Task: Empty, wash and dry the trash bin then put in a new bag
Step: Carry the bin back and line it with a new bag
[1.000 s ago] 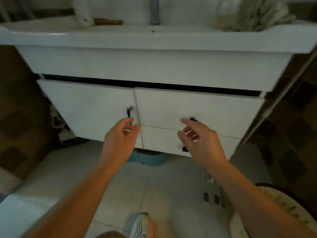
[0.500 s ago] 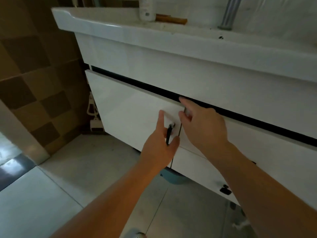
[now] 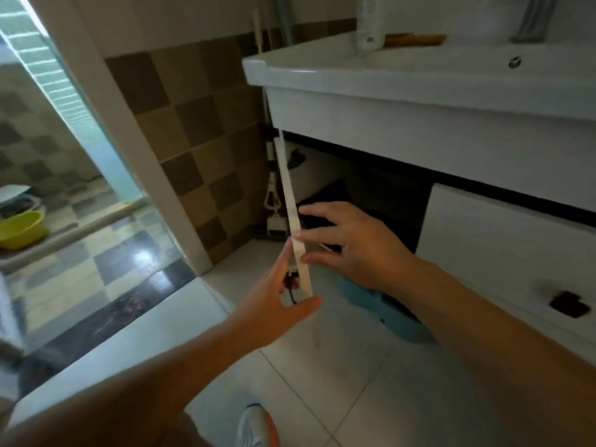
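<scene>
The door [image 3: 292,217] under the sink [image 3: 403,75] has been swung wide open, seen edge-on. Its handle [image 3: 291,282] is gripped by the left hand [image 3: 277,304]; its edge is touched by the spread, straight fingers [image 3: 317,235] of the right hand [image 3: 354,243]. A blue bin [image 3: 387,311] is seen on the floor [image 3: 322,382] beneath the cabinet.

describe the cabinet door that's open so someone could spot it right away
Under the white sink, the vanity's left door stands swung out, seen edge-on. The left hand is at its black handle; the right hand touches its edge. The right-side fronts stay closed.
</scene>
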